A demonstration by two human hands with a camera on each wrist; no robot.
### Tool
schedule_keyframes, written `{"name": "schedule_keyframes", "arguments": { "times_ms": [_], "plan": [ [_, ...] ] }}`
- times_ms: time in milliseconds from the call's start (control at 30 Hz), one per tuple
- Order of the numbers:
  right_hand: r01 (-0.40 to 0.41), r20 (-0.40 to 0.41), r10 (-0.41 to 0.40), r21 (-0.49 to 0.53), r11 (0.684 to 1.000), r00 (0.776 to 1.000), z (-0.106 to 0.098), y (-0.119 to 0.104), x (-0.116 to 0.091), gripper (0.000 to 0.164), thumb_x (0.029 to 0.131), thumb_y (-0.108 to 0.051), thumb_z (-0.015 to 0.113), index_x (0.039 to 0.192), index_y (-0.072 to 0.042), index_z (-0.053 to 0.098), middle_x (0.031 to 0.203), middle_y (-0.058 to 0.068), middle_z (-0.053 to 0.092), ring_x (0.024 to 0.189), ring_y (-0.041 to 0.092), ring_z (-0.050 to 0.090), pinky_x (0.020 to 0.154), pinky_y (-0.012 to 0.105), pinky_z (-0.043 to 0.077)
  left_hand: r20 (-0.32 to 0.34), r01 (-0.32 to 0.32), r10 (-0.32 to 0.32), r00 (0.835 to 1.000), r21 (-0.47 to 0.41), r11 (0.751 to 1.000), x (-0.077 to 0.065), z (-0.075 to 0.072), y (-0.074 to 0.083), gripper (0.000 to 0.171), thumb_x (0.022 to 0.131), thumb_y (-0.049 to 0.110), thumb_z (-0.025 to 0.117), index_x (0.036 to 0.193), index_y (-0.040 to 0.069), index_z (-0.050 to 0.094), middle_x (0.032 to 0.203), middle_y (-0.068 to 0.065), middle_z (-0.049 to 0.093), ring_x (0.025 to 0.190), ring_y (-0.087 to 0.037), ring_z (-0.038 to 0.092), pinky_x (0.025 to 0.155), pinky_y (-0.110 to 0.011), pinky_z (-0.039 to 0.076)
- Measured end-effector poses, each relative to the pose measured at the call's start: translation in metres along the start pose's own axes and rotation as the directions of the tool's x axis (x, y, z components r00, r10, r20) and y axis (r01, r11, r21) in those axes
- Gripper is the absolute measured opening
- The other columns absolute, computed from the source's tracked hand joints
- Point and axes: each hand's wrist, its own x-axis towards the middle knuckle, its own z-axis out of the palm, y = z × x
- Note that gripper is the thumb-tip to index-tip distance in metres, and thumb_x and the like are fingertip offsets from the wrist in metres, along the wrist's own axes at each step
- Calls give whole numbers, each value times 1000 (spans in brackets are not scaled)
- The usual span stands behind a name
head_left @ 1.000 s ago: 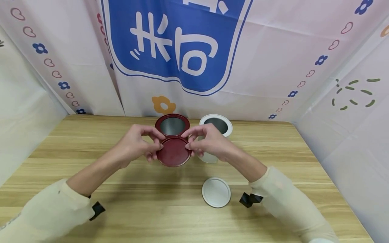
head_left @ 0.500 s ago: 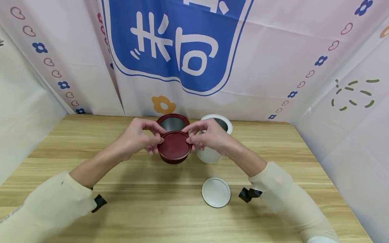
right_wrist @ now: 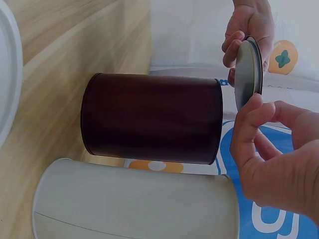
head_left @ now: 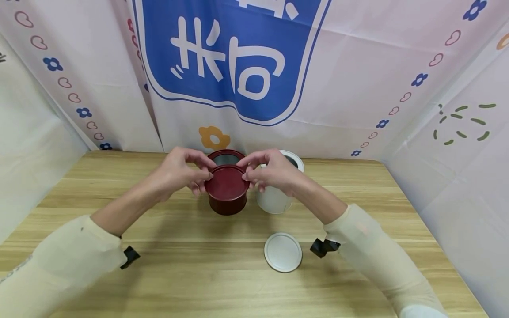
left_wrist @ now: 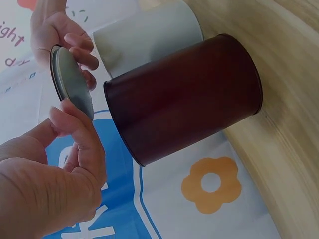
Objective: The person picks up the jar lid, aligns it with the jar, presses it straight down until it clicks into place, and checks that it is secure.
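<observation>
Both hands hold a round dark red lid (head_left: pixel 226 183) by its edges, the left hand (head_left: pixel 180 171) pinching one side and the right hand (head_left: pixel 272 173) the other. In the wrist views the lid's silvery underside (left_wrist: pixel 72 79) faces a dark red canister (left_wrist: pixel 184 99), with a small gap between lid and rim. That canister stands upright on the table, and its uncovered mouth (head_left: pixel 226 159) shows just behind the lid in the head view. Beside it on the right stands a white canister (right_wrist: pixel 134 204), also uncovered, partly hidden by the right hand.
A round white lid (head_left: pixel 283 252) lies flat on the wooden table (head_left: pixel 199 282), nearer the person than the canisters. A printed cloth (head_left: pixel 334 110) hangs right behind the canisters at the table's back edge.
Both hands have carried the red lid away from the person, so it now overlaps the red canister's mouth more in the head view. More of the canister's front shows below it.
</observation>
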Motion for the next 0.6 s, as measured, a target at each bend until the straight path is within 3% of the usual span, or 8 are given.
{"name": "schedule_keyframes", "arguments": {
  "times_ms": [367, 600],
  "plan": [
    [-18, -20, 17, -60, 998, 1000, -3, -12, 13, 28, 94, 3, 64, 121, 2, 72, 84, 10, 66, 66, 20, 64, 51, 25, 54, -8, 15, -15, 1000, 0, 1000, 12, -10, 3, 29, 95, -5, 64, 123, -14, 65, 93, -13, 62, 59, -16, 66, 54, -25, 58],
    [-71, -35, 68, -78, 994, 997, -3, -16, 27, 26, 94, 5, 64, 119, 2, 72, 85, 12, 68, 67, 22, 64, 52, 25, 56, -29, 43, -43, 999, 14, 999, 21, -13, 2, 30, 96, -5, 65, 124, -13, 65, 93, -12, 62, 59, -15, 66, 55, -24, 59]
  ]
}}
